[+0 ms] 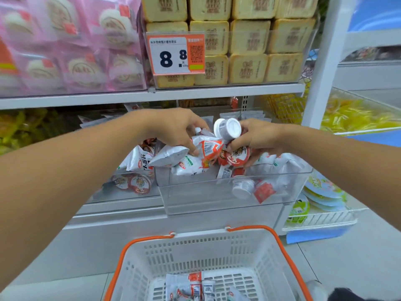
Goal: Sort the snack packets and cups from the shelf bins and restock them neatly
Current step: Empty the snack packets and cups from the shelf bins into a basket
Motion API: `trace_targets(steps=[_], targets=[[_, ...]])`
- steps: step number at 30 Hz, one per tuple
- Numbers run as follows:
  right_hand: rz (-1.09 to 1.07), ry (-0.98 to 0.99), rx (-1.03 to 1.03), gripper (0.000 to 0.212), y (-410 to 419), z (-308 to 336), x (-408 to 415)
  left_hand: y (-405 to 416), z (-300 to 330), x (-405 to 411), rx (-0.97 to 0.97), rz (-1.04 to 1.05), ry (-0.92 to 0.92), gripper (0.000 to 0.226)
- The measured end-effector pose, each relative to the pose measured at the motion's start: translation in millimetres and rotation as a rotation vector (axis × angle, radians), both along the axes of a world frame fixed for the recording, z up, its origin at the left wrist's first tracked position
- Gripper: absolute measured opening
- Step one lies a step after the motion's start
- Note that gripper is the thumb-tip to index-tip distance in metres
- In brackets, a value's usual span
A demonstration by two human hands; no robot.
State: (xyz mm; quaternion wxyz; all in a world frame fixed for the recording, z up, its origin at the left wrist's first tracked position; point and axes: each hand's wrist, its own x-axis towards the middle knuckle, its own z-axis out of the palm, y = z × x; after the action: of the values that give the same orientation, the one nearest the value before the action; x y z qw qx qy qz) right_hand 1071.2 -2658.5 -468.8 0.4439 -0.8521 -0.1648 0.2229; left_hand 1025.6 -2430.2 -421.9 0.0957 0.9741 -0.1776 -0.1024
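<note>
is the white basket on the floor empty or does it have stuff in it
Not empty: the basket holds a few packets at its bottom, most of it bare.

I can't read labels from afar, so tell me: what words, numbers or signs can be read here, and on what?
"8 8": large digits on the orange price tag clipped to the clear bin of tan cakes.
"500g": small print on that tag, barely legible.
Tag's top line, QR code: too blurred.
Stamps on the cakes: unreadable.
White snack packet at left: large Chinese characters, too blurred.
Cups, basket packets: too small.

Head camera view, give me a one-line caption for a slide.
Left hand gripping snack packets and right hand holding small cups over a clear shelf bin, basket below.
</note>
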Motion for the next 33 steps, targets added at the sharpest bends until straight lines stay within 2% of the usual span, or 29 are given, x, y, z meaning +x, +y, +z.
trace_targets(steps=[10, 16, 20, 24, 28, 31, 33], targets=[[0.092, -0.085, 0.030, 0.030, -6.4, 47.8, -93.5, -4.8, 42.2, -86.2, -0.056, -0.100, -0.099, 0.061], [0.112, -0.060, -0.001, 0.036, -10.9, 24.3, -164.1, -8.0, 22.7, -164.9, 0.029, -0.135, -0.074, 0.058], [0.183, 0.112, -0.103, 0.035, -9.1, -42.2, -199.2, -8.8, -50.5, -189.9, 0.018, -0.175, 0.133, 0.062], [0.160, 0.304, -0.217, 0.037, -0.2, -141.3, -217.0, -14.9, -154.7, -195.6, 0.044, -0.175, 0.354, 0.064], [0.143, 0.349, -0.389, 0.044, 11.2, -232.9, -225.9, -21.7, -258.9, -198.3, 0.052, -0.063, 0.503, 0.064], [0.115, 0.243, -0.523, 0.035, 11.5, -288.3, -228.7, -20.0, -317.6, -206.3, -0.055, 0.078, 0.514, 0.057], [0.032, 0.324, -0.487, 0.034, 7.7, -303.5, -223.7, -16.1, -338.2, -207.4, -0.134, 0.190, 0.465, 0.045]])
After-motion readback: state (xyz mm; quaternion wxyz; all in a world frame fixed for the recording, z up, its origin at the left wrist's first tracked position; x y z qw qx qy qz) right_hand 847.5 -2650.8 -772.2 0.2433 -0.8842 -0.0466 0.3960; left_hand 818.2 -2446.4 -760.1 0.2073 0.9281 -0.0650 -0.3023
